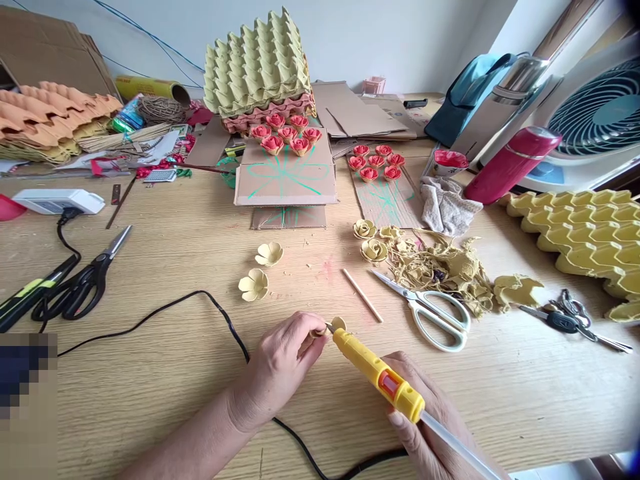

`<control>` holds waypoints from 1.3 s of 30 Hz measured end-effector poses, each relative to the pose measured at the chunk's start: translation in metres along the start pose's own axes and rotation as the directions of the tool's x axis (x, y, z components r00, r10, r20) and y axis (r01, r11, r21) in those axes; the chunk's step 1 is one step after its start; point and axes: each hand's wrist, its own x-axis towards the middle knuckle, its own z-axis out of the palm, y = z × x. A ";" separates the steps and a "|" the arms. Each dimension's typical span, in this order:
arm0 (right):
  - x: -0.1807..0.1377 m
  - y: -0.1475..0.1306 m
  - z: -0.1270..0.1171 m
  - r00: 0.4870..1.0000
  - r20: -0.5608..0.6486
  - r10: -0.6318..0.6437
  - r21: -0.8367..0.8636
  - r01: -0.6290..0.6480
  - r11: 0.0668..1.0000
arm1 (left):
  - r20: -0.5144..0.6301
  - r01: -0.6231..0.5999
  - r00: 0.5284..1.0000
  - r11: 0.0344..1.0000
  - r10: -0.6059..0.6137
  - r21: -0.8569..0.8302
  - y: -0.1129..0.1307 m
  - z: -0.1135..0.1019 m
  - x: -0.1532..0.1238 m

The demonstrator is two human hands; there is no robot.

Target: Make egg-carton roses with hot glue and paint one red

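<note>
Work on the wooden table [540, 413], with both forearms at its near side. The black cord [295, 437] runs beneath the left wrist; it should be kept slack and off the work, as a snag could jerk the aim. The yellow glue gun [367, 360] lies diagonally across the near middle, nozzle to the far left, a translucent glue stick [453, 440] projecting from its near end. The right hand [425, 413] is wrapped around the gun; its trigger is hidden, so whether it is pressed cannot be told. A steady wrist and a light, even squeeze should give a small bead rather than a flood. The left hand [285, 360] is closed in a narrow pinch, thumb against fingertips. The white-handled scissors [413, 295] lie farther right, apart from both hands. Two petal cups [269, 254] lie on the far left of the nozzle. The petal piece [339, 324] is at the left fingertips, partly covered by them, right at the nozzle; whether the two touch cannot be told. Hold the piece by its edge: the tip is probably hot, and the fingers are very near it.
</note>
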 end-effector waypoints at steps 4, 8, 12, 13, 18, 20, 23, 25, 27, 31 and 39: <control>0.001 -0.002 -0.001 1.000 -0.006 -0.023 -0.034 0.023 0.999 | 0.003 0.049 0.999 0.998 -0.049 -0.036 0.002 -0.002 0.000; 0.000 -0.002 -0.002 1.000 -0.001 -0.030 -0.058 0.030 0.998 | 0.001 0.067 0.998 0.997 -0.067 -0.047 0.004 -0.003 0.001; -0.001 0.001 -0.001 0.999 0.014 -0.040 -0.097 0.041 0.994 | 0.009 0.084 0.996 0.995 -0.084 -0.048 0.003 -0.002 0.000; -0.002 0.002 -0.001 0.999 0.019 -0.047 -0.109 0.049 0.993 | 0.007 0.084 0.996 0.995 -0.083 -0.047 0.003 -0.002 0.000; -0.003 0.005 -0.001 0.998 0.017 -0.055 -0.132 0.057 0.990 | 0.012 0.093 0.996 0.994 -0.093 -0.055 0.002 -0.002 0.000; -0.003 0.006 -0.001 0.998 0.015 -0.061 -0.123 0.062 0.990 | 0.010 0.099 0.995 0.994 -0.098 -0.056 0.003 -0.003 0.001; -0.003 0.007 0.000 0.998 0.016 -0.060 -0.112 0.061 0.992 | -0.010 0.097 0.995 0.994 -0.097 -0.055 0.005 -0.004 0.002; -0.004 0.008 0.000 0.999 0.018 -0.048 -0.121 0.050 0.991 | -0.021 0.097 0.995 0.994 -0.098 -0.058 0.006 -0.005 0.003; -0.004 0.010 0.001 0.998 0.014 -0.057 -0.122 0.059 0.991 | -0.024 0.100 0.995 0.993 -0.102 -0.062 0.007 -0.006 0.003; -0.004 0.011 0.002 0.996 -0.013 -0.091 -0.091 0.089 0.992 | -0.029 0.099 0.994 0.993 -0.101 -0.072 0.009 -0.006 0.003; -0.005 0.010 0.002 0.999 -0.008 -0.041 -0.090 0.040 0.995 | -0.034 0.135 0.990 0.989 -0.137 -0.060 0.007 -0.009 0.005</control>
